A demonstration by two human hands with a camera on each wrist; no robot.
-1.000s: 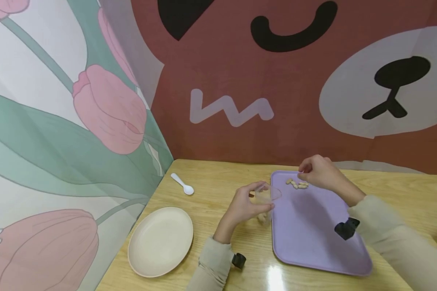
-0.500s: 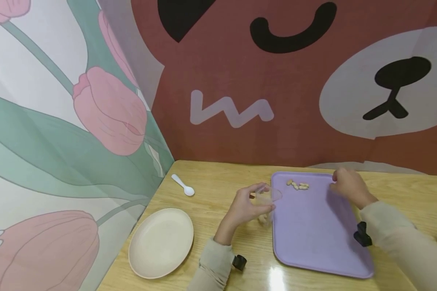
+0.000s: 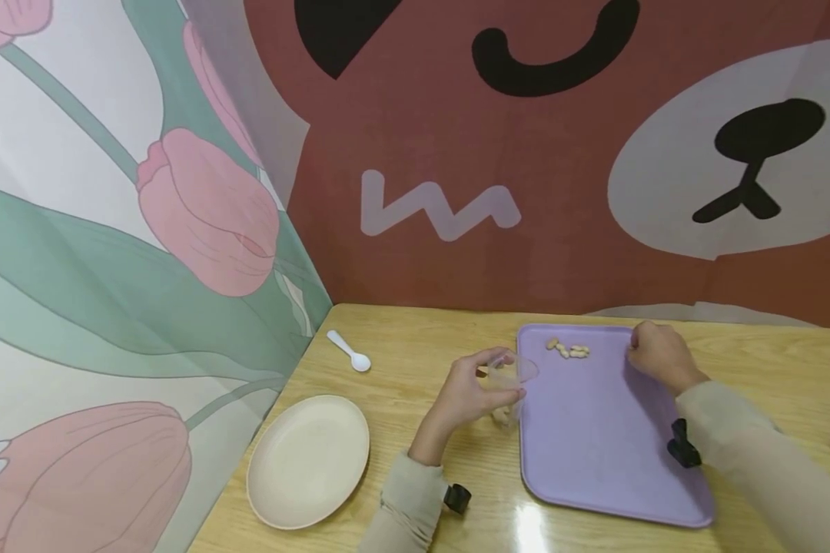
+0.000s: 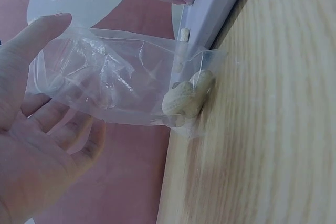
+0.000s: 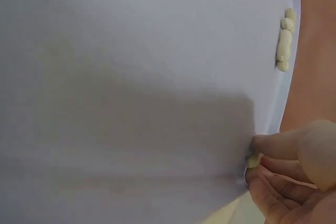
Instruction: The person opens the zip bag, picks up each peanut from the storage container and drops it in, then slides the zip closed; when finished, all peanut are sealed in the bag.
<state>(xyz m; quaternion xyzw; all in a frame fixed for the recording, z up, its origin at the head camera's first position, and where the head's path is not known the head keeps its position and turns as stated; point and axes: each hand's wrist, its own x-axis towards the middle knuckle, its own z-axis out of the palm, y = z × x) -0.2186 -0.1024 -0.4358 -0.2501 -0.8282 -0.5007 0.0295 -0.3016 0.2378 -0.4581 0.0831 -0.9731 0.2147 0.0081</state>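
Holding one bag [image 4: 113, 74] in left hand [image 3: 462, 393], one peanut [image 5: 253, 161] in right hand [image 3: 664, 357]

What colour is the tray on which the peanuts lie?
The tray is light purple; the head view shows it best.

The bag [image 4: 118, 72] is clear plastic, glossy and crinkled. The peanuts [image 5: 284, 44] have matt, rough shells. The tray [image 3: 595, 445] looks like smooth, low-sheen plastic, the spoon [image 3: 360, 362] smooth plastic, the plate [image 3: 309, 461] smooth and matt. The table [image 3: 491, 488] is glossy, grained wood; the sleeves [image 3: 733, 430], matt cloth.
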